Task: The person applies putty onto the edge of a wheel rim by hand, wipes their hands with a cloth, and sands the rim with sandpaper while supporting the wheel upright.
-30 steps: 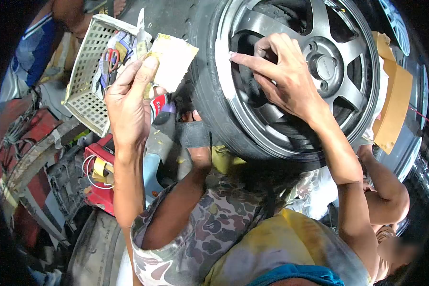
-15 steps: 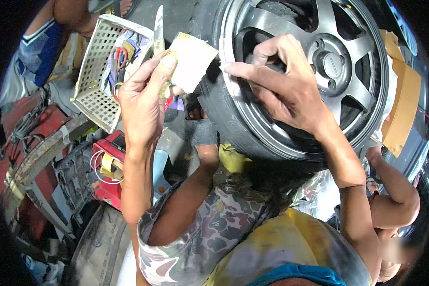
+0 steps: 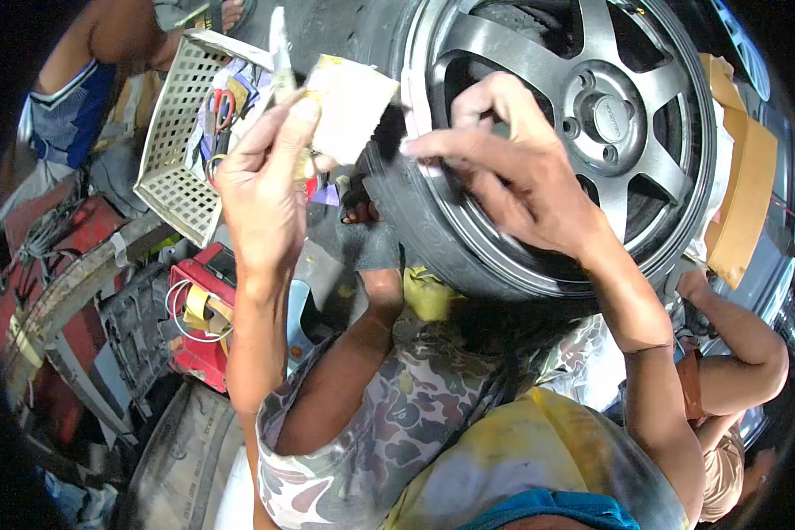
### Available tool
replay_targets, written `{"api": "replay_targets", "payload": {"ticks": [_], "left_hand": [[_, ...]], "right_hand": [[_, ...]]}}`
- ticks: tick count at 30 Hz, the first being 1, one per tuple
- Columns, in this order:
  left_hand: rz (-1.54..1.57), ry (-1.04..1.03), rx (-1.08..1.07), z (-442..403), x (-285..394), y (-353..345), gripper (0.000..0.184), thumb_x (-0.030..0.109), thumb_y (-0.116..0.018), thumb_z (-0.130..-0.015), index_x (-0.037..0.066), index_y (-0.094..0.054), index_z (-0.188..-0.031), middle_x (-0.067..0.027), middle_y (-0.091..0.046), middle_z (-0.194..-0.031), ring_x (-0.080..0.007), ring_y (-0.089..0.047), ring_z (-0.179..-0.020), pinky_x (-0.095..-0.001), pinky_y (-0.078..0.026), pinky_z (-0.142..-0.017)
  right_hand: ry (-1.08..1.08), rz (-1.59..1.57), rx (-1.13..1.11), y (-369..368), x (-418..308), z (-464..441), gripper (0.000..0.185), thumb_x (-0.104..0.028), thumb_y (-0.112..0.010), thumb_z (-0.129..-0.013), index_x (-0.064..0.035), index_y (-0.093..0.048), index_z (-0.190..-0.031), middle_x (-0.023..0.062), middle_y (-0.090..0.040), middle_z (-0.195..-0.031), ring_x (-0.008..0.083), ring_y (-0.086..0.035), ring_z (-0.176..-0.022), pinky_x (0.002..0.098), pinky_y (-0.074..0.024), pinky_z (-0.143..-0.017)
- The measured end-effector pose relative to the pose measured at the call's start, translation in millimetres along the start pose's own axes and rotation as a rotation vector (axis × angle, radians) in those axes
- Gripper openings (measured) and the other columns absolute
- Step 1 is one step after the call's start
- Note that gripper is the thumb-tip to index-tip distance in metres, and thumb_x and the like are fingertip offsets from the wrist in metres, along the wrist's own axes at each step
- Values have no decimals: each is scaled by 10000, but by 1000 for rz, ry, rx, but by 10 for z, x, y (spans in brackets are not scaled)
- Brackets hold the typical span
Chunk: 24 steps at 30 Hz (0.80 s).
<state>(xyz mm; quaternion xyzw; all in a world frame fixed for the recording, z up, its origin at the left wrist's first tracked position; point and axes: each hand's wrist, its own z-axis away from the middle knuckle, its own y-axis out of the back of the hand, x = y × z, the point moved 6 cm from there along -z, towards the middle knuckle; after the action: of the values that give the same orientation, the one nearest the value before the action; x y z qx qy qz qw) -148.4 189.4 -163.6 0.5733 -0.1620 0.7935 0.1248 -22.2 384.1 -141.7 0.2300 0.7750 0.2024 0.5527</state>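
My left hand (image 3: 263, 181) is closed around a knife (image 3: 280, 49) with its blade pointing up, and a pale square sheet (image 3: 352, 106) is pinched under the thumb. To its right, my right hand (image 3: 539, 172) hovers over or touches the edge of a grey spoked wheel (image 3: 592, 31); motion blurs its fingers. The index finger is stretched out with whitish stuff on its tip, the others are bent and apart. Pale smears mark the wheel's lip near that finger. A black tyre (image 3: 468, 261) surrounds the wheel.
A white plastic basket (image 3: 181, 119) with red-handled scissors (image 3: 223, 110) stands at left. Below it is a red box (image 3: 205, 358) holding yellow tape. Cardboard (image 3: 744, 208) leans at right. Other people's limbs show at upper left and lower right.
My left hand, knife and sheet have shifted slightly left. My right hand's index fingertip has moved a little down and left along the wheel's edge. The wheel appears slightly shifted in view.
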Motion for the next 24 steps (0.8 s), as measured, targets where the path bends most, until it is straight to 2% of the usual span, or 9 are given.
{"api": "replay_targets", "payload": {"ticks": [1, 5, 6, 8, 12, 18, 24], "left_hand": [[-2, -26, 63, -8, 19, 70, 313, 144, -724, -989, -64, -700, -1222, -117, -743, -1095, -149, -723, -924, -286, -611, -745], [10, -26, 94, -18, 37, 157, 339, 173, -750, -976, -59, -702, -1219, -118, -742, -1102, -141, -716, -913, -271, -578, -723], [-5, 4, 102, -2, 28, 144, 381, 173, -744, -978, -38, -668, -1287, -78, -714, -1168, -96, -683, -931, -252, -556, -694], [-4, -5, 93, 1, 30, 129, 369, 176, -749, -976, -51, -681, -1259, -99, -727, -1135, -118, -699, -927, -262, -570, -711], [-15, -9, 89, 15, 24, 137, 357, 175, -751, -975, -62, -693, -1236, -114, -739, -1107, -139, -715, -926, -277, -590, -731], [-10, -8, 67, 19, 45, 129, 356, 168, -741, -981, -62, -688, -1248, -114, -739, -1115, -135, -716, -931, -268, -594, -730], [-56, -5, 59, 5, 44, 129, 374, 188, -744, -979, -52, -687, -1260, -109, -736, -1123, -130, -714, -923, -264, -604, -729]], "right_hand": [[-30, -18, 37, 59, 57, 21, 409, -32, -671, -808, -168, -753, -1185, 90, -528, -986, 289, -523, -924, 395, -417, -836], [-51, 169, 49, 91, 270, 69, 463, -9, -672, -813, -182, -742, -1237, 94, -534, -1001, 300, -527, -951, 397, -422, -842], [-27, 227, 36, 54, 262, 45, 476, -14, -674, -812, -185, -734, -1252, 97, -538, -1024, 305, -528, -969, 404, -423, -842], [-1, 330, -11, -31, 296, 22, 512, -37, -694, -807, -197, -709, -1293, 103, -543, -1096, 318, -530, -1019, 428, -423, -844], [11, 424, -27, -109, 361, -2, 527, -56, -707, -799, -204, -700, -1304, 103, -542, -1112, 318, -528, -1028, 432, -425, -848], [111, 540, -194, -141, 270, 130, 675, -137, -760, -694, -245, -658, -1352, 53, -526, -1155, 277, -513, -1091, 438, -412, -940], [187, 591, -154, -56, 311, -7, 595, -132, -730, -741, -264, -671, -1318, 52, -527, -1123, 271, -515, -1069, 428, -420, -912]]}}
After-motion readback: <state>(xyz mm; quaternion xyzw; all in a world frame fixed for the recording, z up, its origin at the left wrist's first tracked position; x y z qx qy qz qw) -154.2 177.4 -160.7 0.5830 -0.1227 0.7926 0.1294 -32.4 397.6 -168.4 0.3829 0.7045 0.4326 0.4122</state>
